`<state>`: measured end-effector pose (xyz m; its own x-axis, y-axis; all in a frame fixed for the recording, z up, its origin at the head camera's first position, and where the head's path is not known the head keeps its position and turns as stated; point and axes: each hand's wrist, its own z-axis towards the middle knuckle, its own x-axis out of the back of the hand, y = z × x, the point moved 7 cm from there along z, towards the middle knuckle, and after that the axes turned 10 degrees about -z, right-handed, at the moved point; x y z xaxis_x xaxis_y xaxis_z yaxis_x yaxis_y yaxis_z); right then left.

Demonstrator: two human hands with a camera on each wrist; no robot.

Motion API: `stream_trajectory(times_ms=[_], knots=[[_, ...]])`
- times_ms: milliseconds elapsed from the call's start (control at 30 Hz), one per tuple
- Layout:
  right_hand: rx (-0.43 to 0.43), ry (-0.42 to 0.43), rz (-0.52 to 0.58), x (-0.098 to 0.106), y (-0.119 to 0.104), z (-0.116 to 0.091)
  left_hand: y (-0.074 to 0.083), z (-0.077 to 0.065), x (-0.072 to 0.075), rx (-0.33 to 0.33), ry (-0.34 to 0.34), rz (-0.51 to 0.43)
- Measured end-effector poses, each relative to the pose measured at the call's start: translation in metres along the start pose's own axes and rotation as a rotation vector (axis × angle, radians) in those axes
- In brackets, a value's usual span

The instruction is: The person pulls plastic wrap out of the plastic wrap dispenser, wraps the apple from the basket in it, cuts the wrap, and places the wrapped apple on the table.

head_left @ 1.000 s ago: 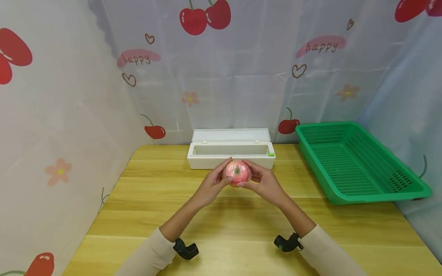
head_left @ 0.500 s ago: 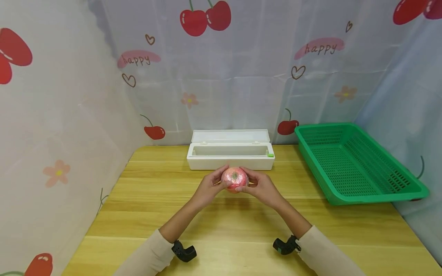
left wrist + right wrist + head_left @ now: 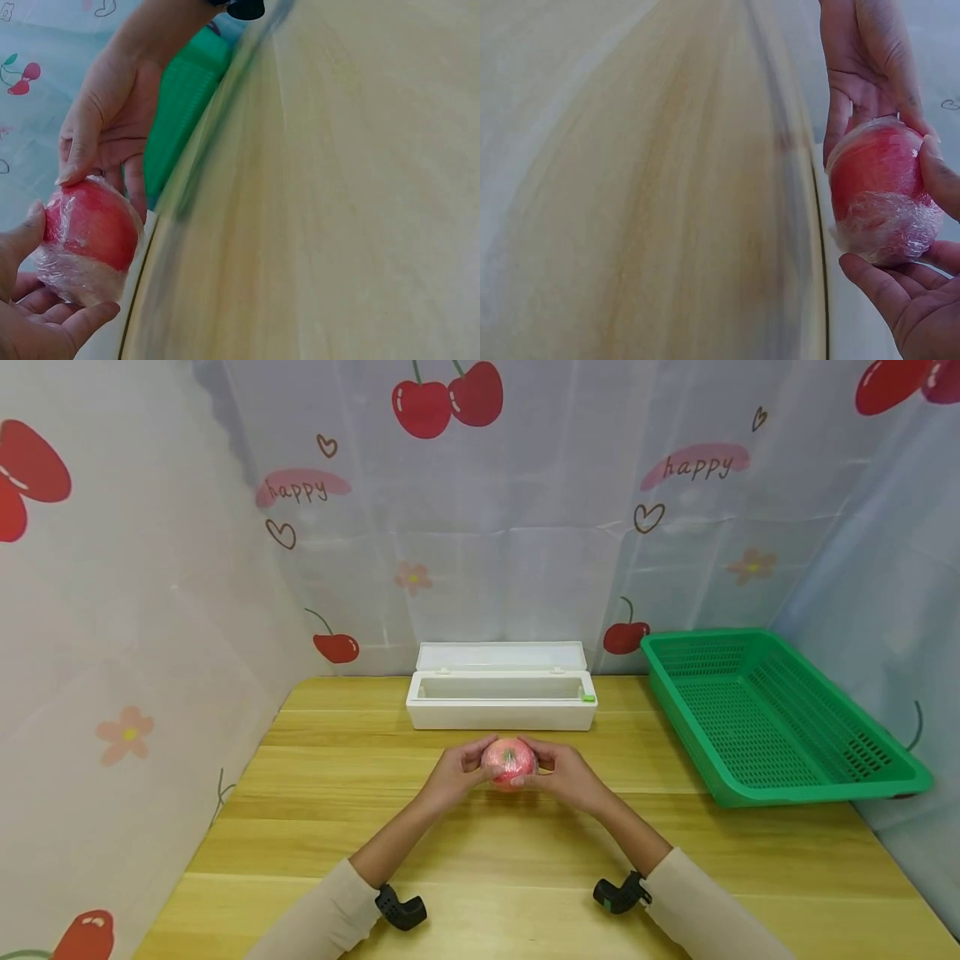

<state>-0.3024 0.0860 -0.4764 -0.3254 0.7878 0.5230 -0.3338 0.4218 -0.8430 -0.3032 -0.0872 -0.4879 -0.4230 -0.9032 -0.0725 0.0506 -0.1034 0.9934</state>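
Observation:
Between both hands is a red apple wrapped in clear cling film, its stem end turned up toward the head camera. My left hand grips its left side, thumb in front and fingers behind and beneath. On the other side my right hand holds it the same way. Crumpled film gathers round the apple's lower part in the left wrist view. The right wrist view shows the wrapped apple with thumbs and fingers from both sides on it.
Behind the hands stands a long white cling film box, its lid raised and a small green slider at its right. A green plastic basket sits at the right on the wooden table. Printed curtains enclose the back and sides.
Both hands have drawn the wrapped apple back from the white box, toward the body. Their grip on it looks much the same. Box and basket stay in place.

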Motion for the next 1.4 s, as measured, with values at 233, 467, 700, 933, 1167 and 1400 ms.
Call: stream_trajectory(times_ms=[233, 467, 700, 933, 1167, 1400], knots=[[-0.012, -0.047, -0.019, -0.005, 0.005, -0.001, -0.012, 0.0, 0.001, 0.014, 0.009, 0.0], [-0.046, -0.075, -0.013, -0.01, 0.013, -0.001, -0.02, -0.003, 0.0, 0.057, 0.022, -0.026], [-0.055, -0.096, 0.032, -0.012, 0.013, -0.001, -0.019, -0.003, 0.0, 0.061, 0.04, -0.014], [-0.063, -0.104, 0.059, -0.013, 0.014, 0.0, -0.016, -0.001, 0.001, 0.077, 0.045, -0.002], [-0.061, -0.117, 0.056, -0.013, 0.016, 0.0, -0.02, 0.0, 0.004, 0.111, 0.017, 0.021], [-0.086, -0.117, -0.028, -0.005, 0.014, 0.0, -0.015, -0.003, 0.015, 0.129, 0.046, 0.131]])
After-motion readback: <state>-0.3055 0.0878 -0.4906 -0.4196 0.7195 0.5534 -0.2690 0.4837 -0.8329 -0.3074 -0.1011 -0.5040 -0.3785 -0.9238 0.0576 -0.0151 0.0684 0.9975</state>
